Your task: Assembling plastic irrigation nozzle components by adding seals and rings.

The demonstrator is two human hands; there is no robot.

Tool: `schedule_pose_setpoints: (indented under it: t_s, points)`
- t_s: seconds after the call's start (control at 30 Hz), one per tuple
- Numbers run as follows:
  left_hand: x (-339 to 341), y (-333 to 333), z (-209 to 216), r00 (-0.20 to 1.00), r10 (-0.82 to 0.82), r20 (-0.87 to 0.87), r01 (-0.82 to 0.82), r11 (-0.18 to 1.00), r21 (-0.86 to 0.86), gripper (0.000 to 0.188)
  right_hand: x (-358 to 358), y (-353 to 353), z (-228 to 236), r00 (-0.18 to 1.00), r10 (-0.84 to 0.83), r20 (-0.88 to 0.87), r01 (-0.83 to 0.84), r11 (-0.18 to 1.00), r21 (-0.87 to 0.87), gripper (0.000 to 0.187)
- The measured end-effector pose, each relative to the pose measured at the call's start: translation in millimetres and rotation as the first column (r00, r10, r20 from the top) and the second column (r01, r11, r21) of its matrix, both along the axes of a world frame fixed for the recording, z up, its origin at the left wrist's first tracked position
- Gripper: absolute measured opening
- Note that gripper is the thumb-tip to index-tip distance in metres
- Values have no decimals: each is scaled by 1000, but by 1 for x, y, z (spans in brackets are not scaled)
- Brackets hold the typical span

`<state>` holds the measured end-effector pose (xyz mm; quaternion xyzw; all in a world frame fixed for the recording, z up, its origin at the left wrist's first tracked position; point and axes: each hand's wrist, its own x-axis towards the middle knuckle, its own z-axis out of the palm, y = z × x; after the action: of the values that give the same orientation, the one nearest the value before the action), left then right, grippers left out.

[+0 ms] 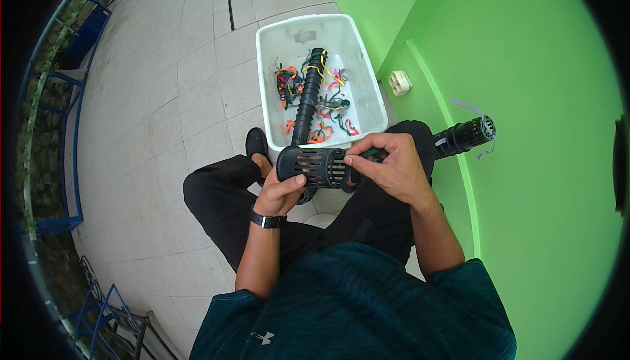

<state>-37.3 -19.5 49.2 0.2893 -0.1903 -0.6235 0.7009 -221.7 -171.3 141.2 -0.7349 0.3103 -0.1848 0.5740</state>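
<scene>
My left hand (278,196) is closed round a black slotted plastic net pot (311,166), lying on its side above my lap. Its grid-like base faces right, toward my right hand (398,171). Thumb and forefinger of that hand pinch at the edge of this base. A bit of dark green strip (373,154) shows between the right fingers; most of it is hidden by them. Past my right knee, a stack of similar black net pots (462,137) lies tilted, with a pale lilac strip (464,105) hanging from its end.
A white plastic tub (268,52) stands in front of my feet. Inside it are a long ribbed black stack (307,101) and tangled coloured strips (289,88). A green wall (545,183) with a cream outlet (399,83) rises on the right. Blue railings (73,143) run along the left.
</scene>
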Motion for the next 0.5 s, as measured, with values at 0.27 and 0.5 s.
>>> schedule_pose_setpoints:
  t_s: [0.27, 0.5]
  points:
    - [1, 1, -3, 997, -61, 43, 62, 998, -34, 60, 6, 15, 2, 992, -110, 65, 127, 915, -382, 10]
    - [-2, -1, 5, 997, -75, -15, 74, 994, -79, 60, 7, 13, 2, 991, -100, 83, 126, 894, -429, 15]
